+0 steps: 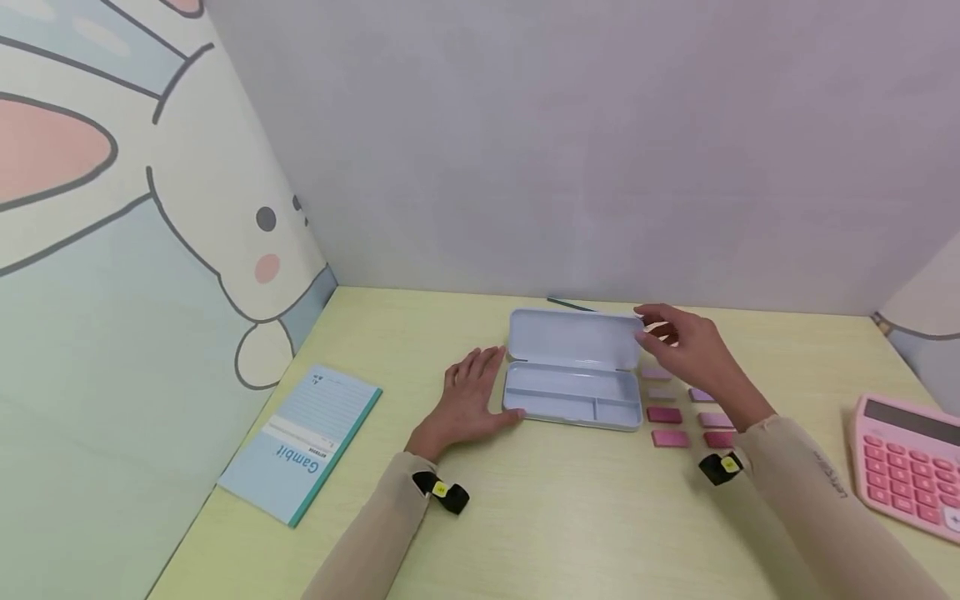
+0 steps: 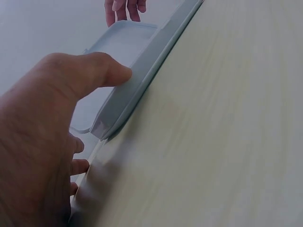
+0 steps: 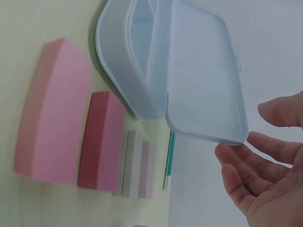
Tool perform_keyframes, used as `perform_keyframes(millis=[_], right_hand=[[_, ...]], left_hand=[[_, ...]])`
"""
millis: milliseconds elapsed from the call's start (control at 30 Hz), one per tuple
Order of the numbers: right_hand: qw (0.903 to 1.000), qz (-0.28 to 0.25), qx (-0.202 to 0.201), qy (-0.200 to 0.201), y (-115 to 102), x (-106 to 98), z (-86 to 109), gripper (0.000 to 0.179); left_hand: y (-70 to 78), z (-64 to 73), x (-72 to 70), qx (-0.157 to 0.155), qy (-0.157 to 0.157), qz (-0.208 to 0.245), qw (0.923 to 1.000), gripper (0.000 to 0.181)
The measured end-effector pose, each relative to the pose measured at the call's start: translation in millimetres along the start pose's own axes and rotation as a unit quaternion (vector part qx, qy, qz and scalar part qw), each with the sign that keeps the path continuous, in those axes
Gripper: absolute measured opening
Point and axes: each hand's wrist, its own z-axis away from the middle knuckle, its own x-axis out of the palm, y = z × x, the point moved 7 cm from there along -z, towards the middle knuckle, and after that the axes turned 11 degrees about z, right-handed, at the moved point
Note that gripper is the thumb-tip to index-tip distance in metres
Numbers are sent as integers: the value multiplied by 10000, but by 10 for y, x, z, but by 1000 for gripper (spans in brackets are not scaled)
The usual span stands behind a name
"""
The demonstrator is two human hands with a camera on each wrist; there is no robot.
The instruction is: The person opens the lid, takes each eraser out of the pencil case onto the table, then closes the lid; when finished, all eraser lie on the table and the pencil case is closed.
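Note:
An open pale blue pencil case (image 1: 555, 407) lies on the table, its tray split by thin dividers and its lid (image 1: 573, 337) swung back. Beside its left end rests my left hand (image 1: 465, 404), fingers extended; in the left wrist view the thumb (image 2: 113, 73) touches the case's front wall. My right hand (image 1: 693, 350) is at the lid's right edge. Seen from the right wrist, its fingertips (image 3: 239, 150) touch the lid's corner from outside, while the thumb (image 3: 279, 111) stands apart from it.
Several small blocks in pinks and pale tones, including a dark pink block (image 1: 664, 415), lie right of the case, partly under my right arm. A teal pencil (image 3: 169, 156) lies behind the case. A notebook (image 1: 300, 442) is at left, a pink calculator (image 1: 903, 467) at right.

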Motion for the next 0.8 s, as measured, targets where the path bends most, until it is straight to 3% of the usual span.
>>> perform_keyframes(millis=[200, 400, 633, 800], right_hand=[[9997, -52, -216, 79, -52, -87, 205, 44], [9994, -176, -260, 110, -80, -124, 383, 31], [9990, -197, -358, 195, -132, -2, 501, 14], [9976, -194, -669, 46, -166, 129, 557, 7]], left_hand=[[5, 5, 1, 16, 36, 57, 10000, 104], [1, 2, 5, 40, 51, -8, 10000, 104], [5, 17, -1, 95, 26, -53, 9999, 104], [0, 13, 5, 116, 56, -52, 9999, 104]])
